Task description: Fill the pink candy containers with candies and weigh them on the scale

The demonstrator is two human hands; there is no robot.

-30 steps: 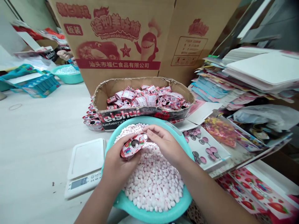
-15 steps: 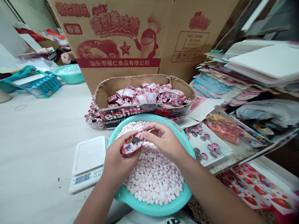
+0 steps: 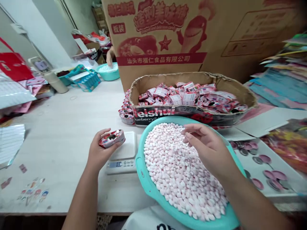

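My left hand (image 3: 97,153) grips a small red-and-white candy box (image 3: 118,137) with a dark round hole in its top face. It holds the box just above the left part of a white digital scale (image 3: 122,167). My right hand (image 3: 212,148) hovers over a turquoise basin (image 3: 150,189), its fingers loosely bent and apart, with nothing visible in them. Small pale pink candies (image 3: 177,172) fill the basin. Behind it, a cut-down carton (image 3: 165,117) holds many similar little boxes (image 3: 189,98).
A big brown carton (image 3: 216,64) rises at the back. To the right, a white tray (image 3: 256,166) carries pink and silver round pieces. More little boxes (image 3: 127,118) are stacked left of the cut-down carton. Far off, another person's hand (image 3: 110,57) reaches to a second turquoise basin (image 3: 109,76).
My left hand has carried the candy box left from over the basin to the scale. My right hand has come away from the box. The view has swung left.
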